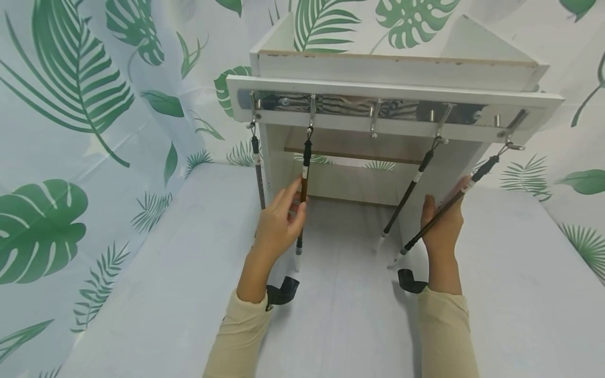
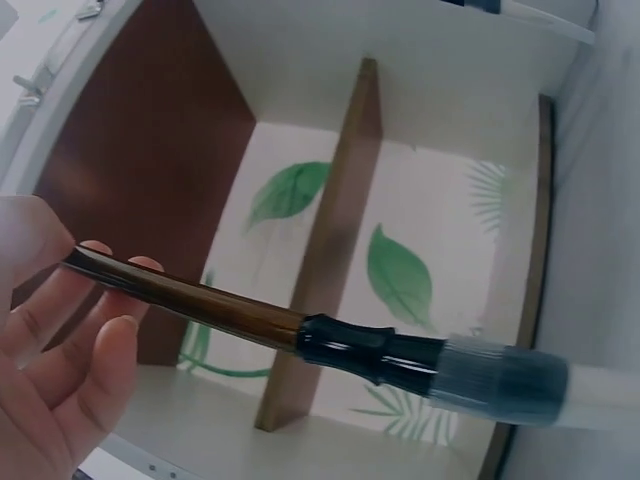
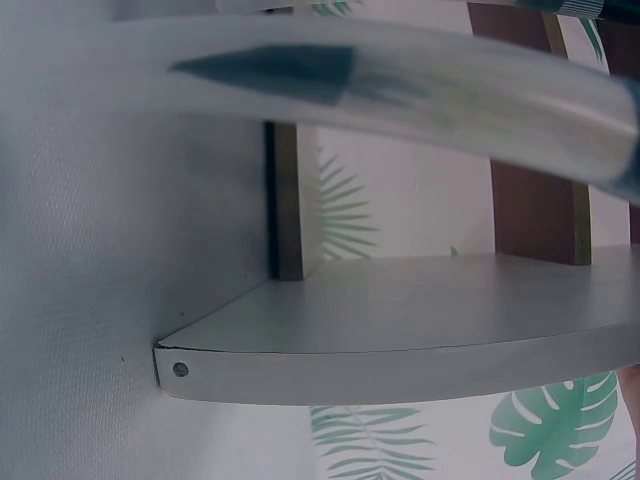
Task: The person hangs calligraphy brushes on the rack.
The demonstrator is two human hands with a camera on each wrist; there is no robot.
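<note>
A white wooden shelf unit (image 1: pixel 397 68) with a chrome hook rail (image 1: pixel 378 107) across its front is standing on the pale grey table (image 1: pixel 142 294), and four dark-handled calligraphy brushes are hanging from the rail's hooks.

The left hand (image 1: pixel 279 223) is holding the second brush from the rail's left end, a brown-handled brush with a black ferrule and a clear cap (image 1: pixel 302 199); its fingertips (image 2: pixel 110 345) are curling lightly around the brown handle, thumb on the near side. This brush is hanging almost straight down from its hook.

The right hand (image 1: pixel 444 223) is gripping the slim dark brush at the rail's right end (image 1: pixel 444 210), which is slanting down and leftward from its hook across the palm, its capped tip (image 3: pixel 400 85) showing blurred in the right wrist view.

Two more brushes are dangling untouched: one under the rail's left end (image 1: pixel 258 173), one under the hook right of centre (image 1: pixel 406 194). A leaf-printed backdrop (image 1: pixel 71 131) is hanging behind the unit.
</note>
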